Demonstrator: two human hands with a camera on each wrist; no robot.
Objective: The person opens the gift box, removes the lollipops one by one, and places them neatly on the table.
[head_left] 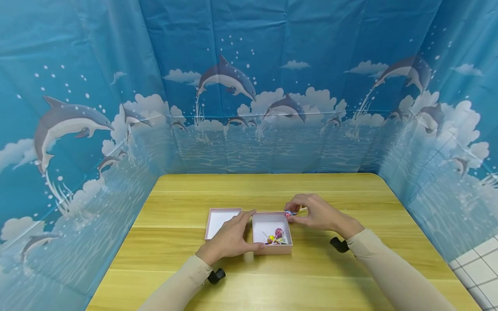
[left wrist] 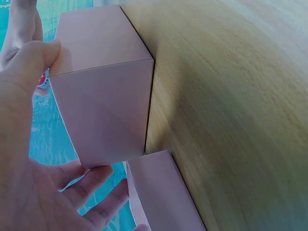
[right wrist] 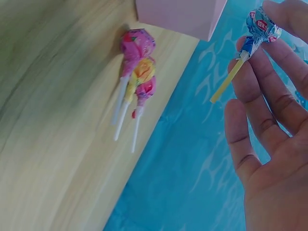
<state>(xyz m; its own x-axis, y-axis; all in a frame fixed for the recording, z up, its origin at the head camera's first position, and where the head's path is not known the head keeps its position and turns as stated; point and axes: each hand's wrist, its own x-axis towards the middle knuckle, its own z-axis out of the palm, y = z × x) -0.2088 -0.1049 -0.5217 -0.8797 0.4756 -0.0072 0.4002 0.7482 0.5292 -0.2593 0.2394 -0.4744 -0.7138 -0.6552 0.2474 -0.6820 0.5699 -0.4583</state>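
A square pink box (head_left: pixel 272 250) with a white inside stands on the table, holding several wrapped lollipops (head_left: pixel 279 233) near its front. My left hand (head_left: pixel 232 235) holds this box, thumb at the front wall and fingers along the left side; the left wrist view shows the thumb on the box's (left wrist: pixel 103 110) edge. Over the back right corner of the box, my right hand (head_left: pixel 317 212) pinches a lollipop (right wrist: pixel 262 25) in a blue and red wrapper with a yellow stick. Three pink and yellow lollipops (right wrist: pixel 139 70) lie on the table beside the box in the right wrist view.
To the left of the box lies a shallow pink lid (head_left: pixel 221 218), white inside, partly covered by my left hand. Wooden table (head_left: pixel 186 190) surface surrounds both. A blue dolphin-print curtain (head_left: pixel 249 147) hangs behind the table and at its sides.
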